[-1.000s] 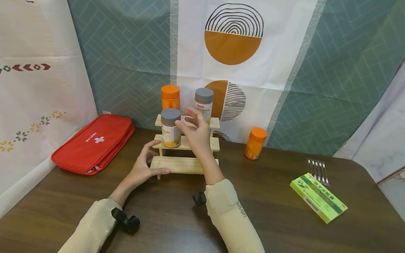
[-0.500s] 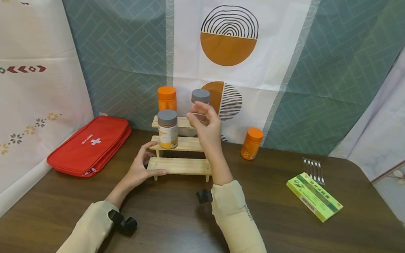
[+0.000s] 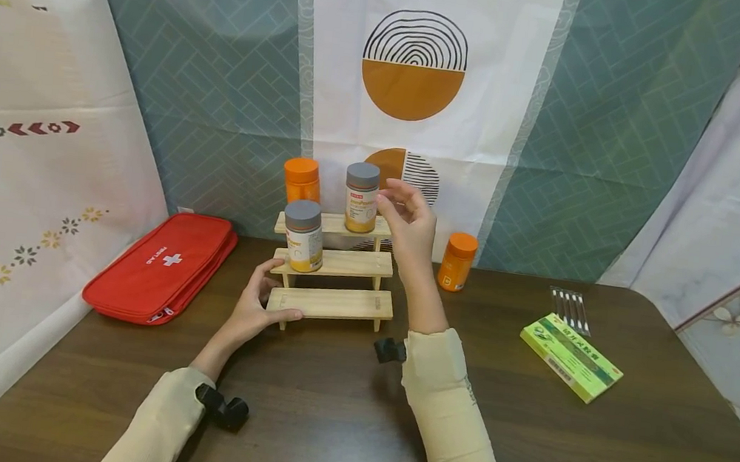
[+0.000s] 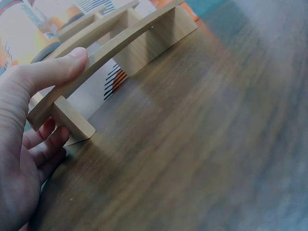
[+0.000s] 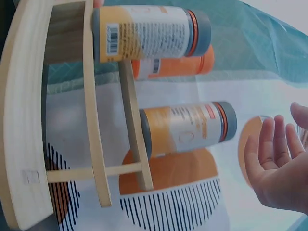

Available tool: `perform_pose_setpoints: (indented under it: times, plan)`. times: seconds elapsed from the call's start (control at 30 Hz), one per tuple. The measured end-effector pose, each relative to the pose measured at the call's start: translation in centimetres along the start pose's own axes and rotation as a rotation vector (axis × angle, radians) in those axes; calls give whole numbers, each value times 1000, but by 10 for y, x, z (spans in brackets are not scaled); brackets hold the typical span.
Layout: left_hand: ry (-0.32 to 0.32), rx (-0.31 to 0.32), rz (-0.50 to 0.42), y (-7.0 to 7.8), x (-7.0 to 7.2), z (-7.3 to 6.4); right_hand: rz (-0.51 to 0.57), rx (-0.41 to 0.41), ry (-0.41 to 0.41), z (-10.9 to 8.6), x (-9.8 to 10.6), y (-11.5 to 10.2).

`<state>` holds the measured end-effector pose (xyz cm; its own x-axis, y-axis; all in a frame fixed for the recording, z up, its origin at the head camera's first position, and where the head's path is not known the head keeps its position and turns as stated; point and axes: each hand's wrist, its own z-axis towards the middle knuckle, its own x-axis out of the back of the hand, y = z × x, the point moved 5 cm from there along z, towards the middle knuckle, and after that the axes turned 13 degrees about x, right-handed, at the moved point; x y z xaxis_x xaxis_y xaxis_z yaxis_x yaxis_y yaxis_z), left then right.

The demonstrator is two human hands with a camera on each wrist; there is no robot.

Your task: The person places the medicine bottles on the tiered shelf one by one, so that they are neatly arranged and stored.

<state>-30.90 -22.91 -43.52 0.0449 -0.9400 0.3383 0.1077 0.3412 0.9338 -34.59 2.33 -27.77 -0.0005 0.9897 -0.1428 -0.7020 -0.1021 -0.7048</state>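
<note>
A three-step wooden display stand [image 3: 331, 304] stands on the table. My left hand [image 3: 251, 312] grips the left end of its lowest step, thumb on top and fingers curled underneath, as the left wrist view shows. At the right of the top step stands a white and yellow bottle with a grey lid [image 3: 361, 206]. Just to its right is my right hand [image 3: 414, 228], fingers loosely bent and holding nothing; in the right wrist view that hand [image 5: 279, 166] is apart from the bottle. A similar grey-lidded bottle [image 3: 304, 247] occupies the middle step's left end, with an orange bottle [image 3: 301, 180] behind it on top.
Another orange bottle [image 3: 457, 263] stands on the table right of the stand. A red first-aid pouch [image 3: 159, 270] lies at the left. Further right are a green box [image 3: 572, 358] and a clear pack of cotton swabs [image 3: 570, 310]. Patterned cloth [image 3: 223, 83] hangs behind.
My right hand has moved right, away from the middle-step bottle and past the top-step one, which now shows fully. My left hand keeps its grip on the stand. The head view has shifted slightly.
</note>
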Motion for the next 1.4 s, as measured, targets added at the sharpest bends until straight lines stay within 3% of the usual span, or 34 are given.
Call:
perform_pose_setpoints:
  times: [0.5, 0.7, 0.93, 1.1, 1.4]
  plan:
    - [-8, 28, -9, 1, -3, -2, 11, 20, 181, 9, 49, 6]
    - [1, 27, -6, 0, -2, -2, 64, -39, 276, 11, 70, 8]
    - [-4, 16, -6, -1, -1, -3, 3, -115, 398, 10, 105, 21]
    - [-8, 12, -11, 0, -1, -3, -21, -174, 414, 7, 121, 35]
    - [1, 6, 14, 0, 0, 0, -135, -193, 364, 6, 130, 46]
